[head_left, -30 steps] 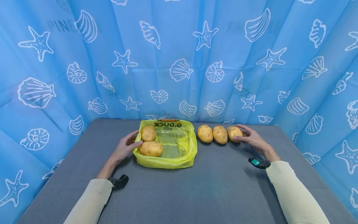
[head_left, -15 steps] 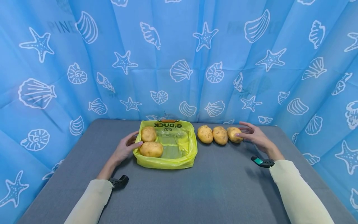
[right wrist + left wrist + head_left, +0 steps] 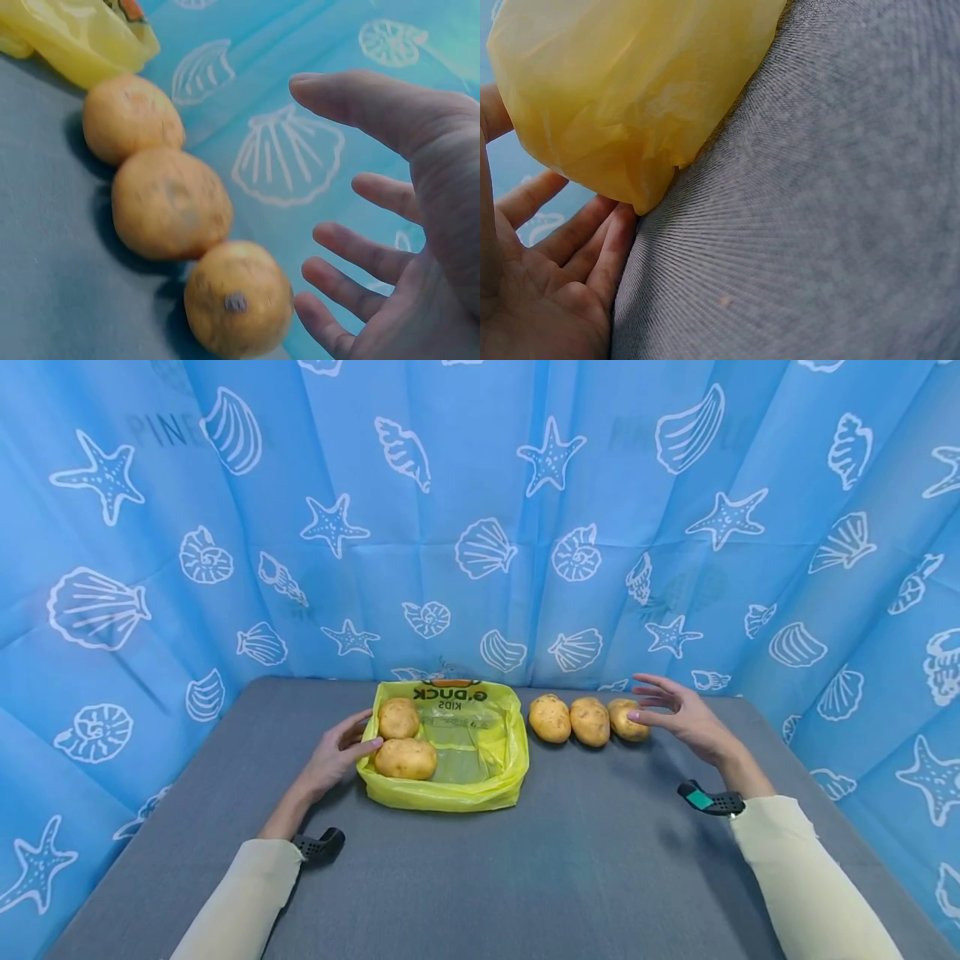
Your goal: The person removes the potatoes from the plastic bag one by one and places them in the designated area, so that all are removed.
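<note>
A yellow plastic bag (image 3: 442, 797) lies spread with its mouth up. Inside, at its left end, lie two potatoes, one at the back (image 3: 398, 718) and one in front (image 3: 406, 760). My left hand (image 3: 335, 758) touches the bag's left side; in the left wrist view its fingers (image 3: 574, 232) reach against the plastic, fairly straight. To the bag's right, three potatoes form a row: a left one (image 3: 550, 719), a middle one (image 3: 590, 722) and a right one (image 3: 624, 720). Beside the right potato hovers my right hand (image 3: 690, 722), fingers spread and holding nothing; the right wrist view shows a gap between them.
A grey cloth (image 3: 525, 877) covers the table. Behind and at both sides hangs a blue curtain (image 3: 442, 577) with white shells and starfish, close to the table's back edge. Each wrist wears a black band, the right one (image 3: 712, 800) with a green patch.
My right hand has come off the right potato, moving up and to the right as its fingers spread. The left hand and the bag have stayed in place.
</note>
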`<action>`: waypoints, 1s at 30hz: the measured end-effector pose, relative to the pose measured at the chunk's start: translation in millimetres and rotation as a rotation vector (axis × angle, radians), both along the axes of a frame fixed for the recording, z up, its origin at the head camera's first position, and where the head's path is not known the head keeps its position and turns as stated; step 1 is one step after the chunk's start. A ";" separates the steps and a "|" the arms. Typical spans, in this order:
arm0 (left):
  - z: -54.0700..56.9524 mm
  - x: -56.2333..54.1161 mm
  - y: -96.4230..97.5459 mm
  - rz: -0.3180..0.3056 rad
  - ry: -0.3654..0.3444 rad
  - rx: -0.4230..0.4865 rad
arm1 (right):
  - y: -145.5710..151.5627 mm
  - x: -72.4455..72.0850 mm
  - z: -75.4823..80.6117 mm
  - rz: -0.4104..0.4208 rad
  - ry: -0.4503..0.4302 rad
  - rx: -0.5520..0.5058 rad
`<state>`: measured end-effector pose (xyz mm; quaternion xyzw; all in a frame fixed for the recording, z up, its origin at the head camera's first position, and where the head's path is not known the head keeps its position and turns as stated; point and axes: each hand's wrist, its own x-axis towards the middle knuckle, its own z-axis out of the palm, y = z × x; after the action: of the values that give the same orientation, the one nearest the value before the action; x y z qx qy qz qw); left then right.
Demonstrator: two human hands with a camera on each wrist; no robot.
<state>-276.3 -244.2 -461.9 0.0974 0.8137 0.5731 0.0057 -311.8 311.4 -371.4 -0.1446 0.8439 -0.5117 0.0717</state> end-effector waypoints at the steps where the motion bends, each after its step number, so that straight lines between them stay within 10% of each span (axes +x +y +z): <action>1: 0.0 0.0 0.0 0.001 -0.001 -0.001 | -2.3 1.3 0.7 0.007 0.008 -0.001; 30: 2.2 0.9 1.6 -0.002 0.011 -0.007 | -75.5 21.1 9.3 0.165 0.091 -0.087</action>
<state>-275.4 -242.6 -459.6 0.1014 0.8156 0.5696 0.0023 -290.7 235.9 -362.1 -0.2398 0.8084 -0.5332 0.0686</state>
